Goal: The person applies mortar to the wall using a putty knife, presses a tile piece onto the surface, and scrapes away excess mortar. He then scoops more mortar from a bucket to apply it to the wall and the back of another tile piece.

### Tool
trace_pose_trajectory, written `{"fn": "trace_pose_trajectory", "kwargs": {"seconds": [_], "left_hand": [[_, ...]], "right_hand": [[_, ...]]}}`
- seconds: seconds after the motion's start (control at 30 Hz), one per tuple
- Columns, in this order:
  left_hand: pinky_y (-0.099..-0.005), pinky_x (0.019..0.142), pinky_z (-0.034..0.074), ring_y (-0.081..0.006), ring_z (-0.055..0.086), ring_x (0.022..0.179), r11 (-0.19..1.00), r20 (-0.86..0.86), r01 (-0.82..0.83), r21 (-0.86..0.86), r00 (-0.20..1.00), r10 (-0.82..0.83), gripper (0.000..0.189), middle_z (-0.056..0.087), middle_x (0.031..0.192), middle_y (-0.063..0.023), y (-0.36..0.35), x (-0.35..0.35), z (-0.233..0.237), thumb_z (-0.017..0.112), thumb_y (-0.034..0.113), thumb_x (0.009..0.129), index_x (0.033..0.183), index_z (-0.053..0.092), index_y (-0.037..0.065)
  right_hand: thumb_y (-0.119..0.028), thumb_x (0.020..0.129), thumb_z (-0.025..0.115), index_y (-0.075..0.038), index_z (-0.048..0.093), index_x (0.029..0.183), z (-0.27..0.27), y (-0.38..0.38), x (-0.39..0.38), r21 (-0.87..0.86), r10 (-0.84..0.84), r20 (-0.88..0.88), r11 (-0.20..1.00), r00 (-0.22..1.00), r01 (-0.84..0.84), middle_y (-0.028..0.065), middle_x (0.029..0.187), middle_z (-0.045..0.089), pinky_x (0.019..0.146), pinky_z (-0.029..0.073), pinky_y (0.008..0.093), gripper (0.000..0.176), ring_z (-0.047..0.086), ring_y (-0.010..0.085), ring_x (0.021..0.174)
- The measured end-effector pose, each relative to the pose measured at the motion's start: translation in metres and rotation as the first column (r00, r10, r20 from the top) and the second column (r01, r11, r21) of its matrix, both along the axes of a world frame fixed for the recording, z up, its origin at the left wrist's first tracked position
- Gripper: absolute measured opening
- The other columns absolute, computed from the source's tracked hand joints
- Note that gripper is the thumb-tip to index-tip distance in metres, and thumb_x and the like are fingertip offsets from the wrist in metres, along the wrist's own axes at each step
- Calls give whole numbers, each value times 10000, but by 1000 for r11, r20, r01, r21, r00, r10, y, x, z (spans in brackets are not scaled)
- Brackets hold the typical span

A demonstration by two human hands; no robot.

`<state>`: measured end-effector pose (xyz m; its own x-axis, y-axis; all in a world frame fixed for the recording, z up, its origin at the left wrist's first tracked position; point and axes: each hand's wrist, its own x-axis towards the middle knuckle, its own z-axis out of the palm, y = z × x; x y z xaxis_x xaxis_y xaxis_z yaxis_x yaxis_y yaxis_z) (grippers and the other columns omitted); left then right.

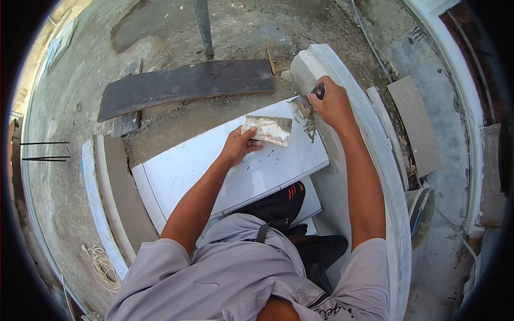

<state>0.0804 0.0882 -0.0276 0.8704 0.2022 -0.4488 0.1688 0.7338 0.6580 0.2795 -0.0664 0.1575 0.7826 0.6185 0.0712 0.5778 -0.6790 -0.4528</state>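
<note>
your left hand (238, 145) pinches a grey mortar-smeared slab (267, 129) level over the big white tile (214, 171), so mix sits handy; your right hand (333, 101) clenches, seemingly, a dark-handled scraper (305, 104) at its far corner.

Head camera looks steeply down, close over left hand (239, 145) and right hand (333, 101) (fisheye, corners probably lost).

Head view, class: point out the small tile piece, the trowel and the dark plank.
small tile piece (267, 130), head view, middle of its mortar-smeared face
trowel (303, 106), head view, on its metal blade
dark plank (184, 84), head view, middle of its top face
</note>
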Motion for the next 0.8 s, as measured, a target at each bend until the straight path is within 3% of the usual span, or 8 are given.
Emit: {"fn": "trace_pose_trajectory", "kwargs": {"seconds": [0.1, 0.2, 0.33, 0.53, 0.63, 0.8], "left_hand": [[-351, 777, 617, -131, 665, 757, 1000, 0, 8, -5, 1000, -8, 244, 677, 993, -68, -1, -1, -3, 542, 224, 1036, 1199, 544, 42], [-354, 779, 617, -134, 667, 758, 1000, 23, 3, -10, 1000, -3, 248, 679, 996, -69, 0, 0, -3, 551, 217, 1030, 1204, 545, 40], [-363, 782, 617, -139, 669, 768, 1000, 15, 3, -6, 1000, -3, 260, 676, 1010, -77, 1, 0, -5, 563, 204, 1023, 1217, 543, 32], [-354, 777, 618, -118, 658, 752, 1000, 10, 12, 4, 1000, -12, 255, 680, 999, -64, 1, 0, -5, 559, 219, 1026, 1212, 549, 44], [-347, 777, 618, -110, 655, 752, 1000, 1, 11, 4, 1000, -11, 257, 681, 992, -58, 0, -1, -3, 554, 229, 1030, 1212, 550, 48], [-347, 783, 616, -121, 657, 755, 1000, 1, 18, 11, 1000, -18, 262, 678, 994, -70, 0, 1, 0, 551, 217, 1030, 1219, 545, 35]], "right_hand": [[-124, 793, 713, -2, 583, 892, -33, 5, -23, 0, 193, 203, 980, 960, -197, 189, 885, 655, 748, 549, 453, 204, 692, 376, 813], [-82, 825, 665, -15, 577, 869, -49, 20, -51, -116, 316, 314, 949, 895, -294, 172, 875, 625, 683, 573, 434, 119, 703, 342, 790], [-44, 854, 599, -30, 597, 875, -68, 28, -56, -236, 347, 373, 932, 861, -274, 178, 885, 632, 617, 589, 400, 25, 717, 311, 767], [-82, 811, 658, -6, 618, 893, -55, 20, -11, -137, 182, 304, 980, 935, -146, 199, 917, 652, 717, 580, 454, 118, 703, 375, 795], [-118, 774, 706, 5, 632, 899, -30, 11, 25, -106, 46, 97, 994, 994, -36, 208, 926, 684, 772, 557, 466, 190, 690, 396, 798], [-130, 757, 718, 14, 653, 884, -6, -4, 40, 4, -49, 63, 999, 997, 49, 207, 829, 699, 763, 539, 437, 203, 692, 377, 788]]}}
